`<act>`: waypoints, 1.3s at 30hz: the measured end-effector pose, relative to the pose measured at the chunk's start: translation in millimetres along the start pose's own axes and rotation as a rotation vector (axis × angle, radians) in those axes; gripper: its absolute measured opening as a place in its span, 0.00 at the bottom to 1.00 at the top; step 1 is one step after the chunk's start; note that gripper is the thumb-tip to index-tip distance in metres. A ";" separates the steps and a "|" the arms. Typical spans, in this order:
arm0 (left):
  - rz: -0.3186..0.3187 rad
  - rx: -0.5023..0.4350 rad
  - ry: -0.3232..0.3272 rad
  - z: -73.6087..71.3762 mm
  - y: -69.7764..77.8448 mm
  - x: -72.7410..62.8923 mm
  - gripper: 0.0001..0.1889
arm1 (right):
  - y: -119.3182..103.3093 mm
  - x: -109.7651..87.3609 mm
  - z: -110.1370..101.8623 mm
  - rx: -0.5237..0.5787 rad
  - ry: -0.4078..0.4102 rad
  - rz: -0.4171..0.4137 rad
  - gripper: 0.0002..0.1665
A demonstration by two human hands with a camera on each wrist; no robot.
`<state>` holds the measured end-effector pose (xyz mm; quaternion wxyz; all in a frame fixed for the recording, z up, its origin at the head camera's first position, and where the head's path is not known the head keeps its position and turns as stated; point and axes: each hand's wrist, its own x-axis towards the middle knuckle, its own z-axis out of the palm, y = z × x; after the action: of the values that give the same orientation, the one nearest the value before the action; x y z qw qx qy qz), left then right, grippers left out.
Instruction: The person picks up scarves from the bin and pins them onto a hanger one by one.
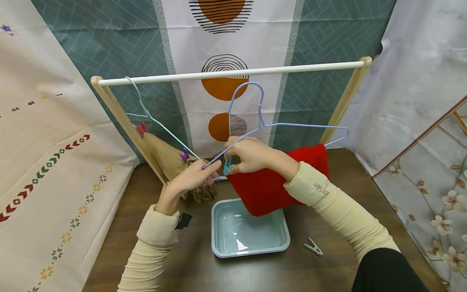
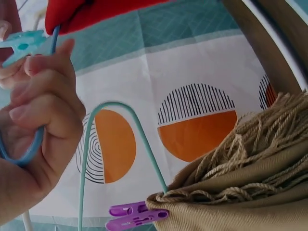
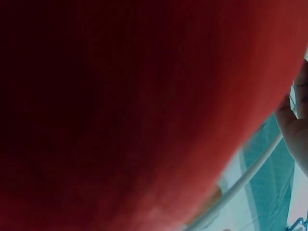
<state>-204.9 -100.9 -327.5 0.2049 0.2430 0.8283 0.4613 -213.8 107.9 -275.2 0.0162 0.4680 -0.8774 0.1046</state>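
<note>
A blue hanger [image 1: 299, 125] is held at its left end by my left hand [image 1: 193, 175], whose fingers curl round the wire in the left wrist view. Over the hanger's lower bar hangs a red cloth [image 1: 262, 192], filling most of the right wrist view. My right hand [image 1: 251, 154] pinches a turquoise clothespin [image 1: 228, 166] between thumb and fingers at the cloth's left upper corner. The left wrist view shows the clothespin [image 2: 24, 43] close to the bar and cloth; whether it bites on them I cannot tell. The hanger's hook stands in front of the rail, apparently off it.
A white rail [image 1: 160, 78] on wooden legs spans the back. At its left, a mint hanger [image 1: 171, 136] carries a fringed tan cloth [image 1: 164, 152] with a purple clothespin [image 1: 184, 155] and a red clothespin [image 1: 141, 128]. Below are a pale blue basin [image 1: 251, 254] and a grey clothespin [image 1: 313, 246].
</note>
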 end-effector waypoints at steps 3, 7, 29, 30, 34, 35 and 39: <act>0.040 0.066 -0.023 -2.0 -0.5 -0.5 0.24 | -1.6 0.6 -2.1 -0.015 -0.028 -0.002 0.15; 0.105 0.188 0.008 -4.2 -2.4 -2.0 0.19 | -2.4 -1.0 -2.2 0.011 -0.060 0.017 0.14; 0.133 0.234 0.196 5.8 -3.8 -7.9 0.16 | 1.3 3.4 7.4 0.093 0.117 -0.121 0.09; 0.134 0.231 0.208 6.8 -3.7 -8.0 0.16 | 0.8 3.7 5.8 0.091 0.109 -0.119 0.08; 0.149 0.237 0.236 10.2 -1.8 -8.5 0.15 | -0.2 4.3 1.5 0.084 0.074 -0.107 0.07; 0.152 0.239 0.241 11.0 -1.1 -8.5 0.15 | -0.2 4.3 1.2 0.081 0.065 -0.103 0.07; 0.171 0.252 0.259 14.5 -0.3 -7.0 0.16 | 0.5 3.4 2.3 0.066 0.034 -0.088 0.06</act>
<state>-191.2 -95.6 -334.0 0.0246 0.2746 0.8753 0.3973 -215.9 104.9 -277.1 0.0201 0.5045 -0.8517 0.1404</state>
